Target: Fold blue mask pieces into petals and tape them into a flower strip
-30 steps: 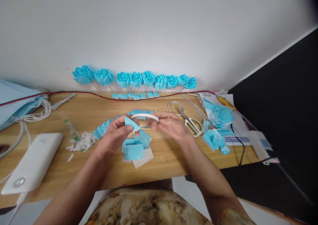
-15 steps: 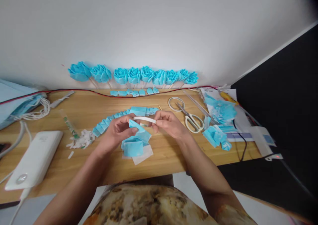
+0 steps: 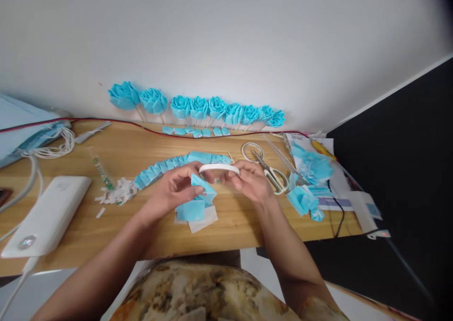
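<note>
My left hand (image 3: 179, 184) is closed, pinching a folded blue fabric piece (image 3: 203, 189) between thumb and fingers. Its fingertips also reach the left end of a thin white tape roll (image 3: 219, 168), seen edge-on. Around the roll's right side my right hand (image 3: 251, 180) is closed, with some fingertips hidden behind it. Below the hands lie a flat blue piece (image 3: 190, 211) and a whitish sheet (image 3: 205, 219). Behind my left hand curves a row of folded blue pieces (image 3: 161, 167).
Blue fabric roses (image 3: 180, 106) on sticks lean along the wall. Scissors (image 3: 271, 172) and another tape roll (image 3: 244, 153) lie to the right, near blue scraps (image 3: 302, 199). White paper bits (image 3: 118, 192) and a power bank (image 3: 49, 215) are on the left. A red-black wire (image 3: 141, 126) crosses the back.
The white tape roll and my right hand have shifted slightly right, and the gap between my hands is wider. The camera view has also shifted a little. Both holds persist.
</note>
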Motion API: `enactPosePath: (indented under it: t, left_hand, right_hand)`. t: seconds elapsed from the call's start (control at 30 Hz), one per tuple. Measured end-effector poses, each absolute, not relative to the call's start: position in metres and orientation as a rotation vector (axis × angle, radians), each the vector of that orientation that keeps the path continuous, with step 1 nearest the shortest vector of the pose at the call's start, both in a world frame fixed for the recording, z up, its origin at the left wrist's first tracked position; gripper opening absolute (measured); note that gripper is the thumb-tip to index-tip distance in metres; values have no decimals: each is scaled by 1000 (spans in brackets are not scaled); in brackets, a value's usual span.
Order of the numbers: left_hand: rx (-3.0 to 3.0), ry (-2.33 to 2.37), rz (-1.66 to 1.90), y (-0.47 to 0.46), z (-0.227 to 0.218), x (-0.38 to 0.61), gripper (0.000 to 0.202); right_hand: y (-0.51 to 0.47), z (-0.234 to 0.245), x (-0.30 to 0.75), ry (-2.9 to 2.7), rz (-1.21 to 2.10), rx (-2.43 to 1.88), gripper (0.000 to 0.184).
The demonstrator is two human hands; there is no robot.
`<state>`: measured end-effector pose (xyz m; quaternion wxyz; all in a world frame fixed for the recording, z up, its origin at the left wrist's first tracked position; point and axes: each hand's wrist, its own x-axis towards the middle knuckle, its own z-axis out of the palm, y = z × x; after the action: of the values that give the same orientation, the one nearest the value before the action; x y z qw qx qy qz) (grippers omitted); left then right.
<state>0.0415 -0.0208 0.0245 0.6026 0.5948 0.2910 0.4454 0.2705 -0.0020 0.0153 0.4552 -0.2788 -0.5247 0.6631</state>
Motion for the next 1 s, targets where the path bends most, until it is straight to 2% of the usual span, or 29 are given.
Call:
enactPosePath:
  t: [0.13, 0.3, 0.6, 0.83, 1.0]
  left_hand:
    - [1197, 671, 1051, -20, 19, 40, 25]
    - [1359, 676, 1010, -18, 31, 38, 26]
    - [1661, 698, 855, -14, 23, 32, 15]
    - [1286, 489, 976, -9, 13, 35, 20]
    - [1230, 540, 997, -8, 8, 34, 23]
  right_hand:
    - [0, 13, 268, -1289, 1768, -617, 28]
    - [2, 5, 268, -1320, 1830, -580, 31]
    - [0, 8, 266, -1439, 1917, -587, 29]
    - [0, 6, 263, -1236, 1828, -361, 25]
    - [1, 0, 265, -1240, 1857, -453, 29]
